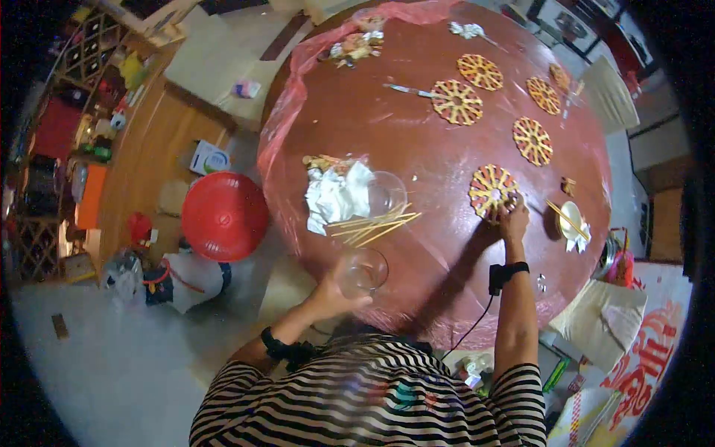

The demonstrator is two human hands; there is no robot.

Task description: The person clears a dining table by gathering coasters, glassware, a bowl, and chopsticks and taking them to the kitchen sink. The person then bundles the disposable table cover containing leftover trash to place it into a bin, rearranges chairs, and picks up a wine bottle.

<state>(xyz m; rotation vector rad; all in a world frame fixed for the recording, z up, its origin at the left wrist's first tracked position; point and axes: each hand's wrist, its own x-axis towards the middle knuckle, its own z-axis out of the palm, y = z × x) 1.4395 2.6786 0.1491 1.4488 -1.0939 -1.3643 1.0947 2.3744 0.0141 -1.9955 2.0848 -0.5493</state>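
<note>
My left hand (337, 293) is wrapped round a clear cup (366, 271) at the near edge of the round table. Out to the right, my right hand (512, 218) has its fingers closed at the lower right rim of a round slatted trivet (491, 188); whether they grip it is too small to tell. Beyond the cup lie several chopsticks (376, 226), crumpled white tissues (337, 195) and a clear bowl (386, 194). A pale cup (570, 216) with chopsticks across it stands right of my right hand.
More slatted trivets (456, 102) are spread over the far half of the table (372, 134), covered in reddish plastic film. Food scraps (357, 46) lie at the far left. A red basin (225, 217) and chairs (607, 93) stand around the table.
</note>
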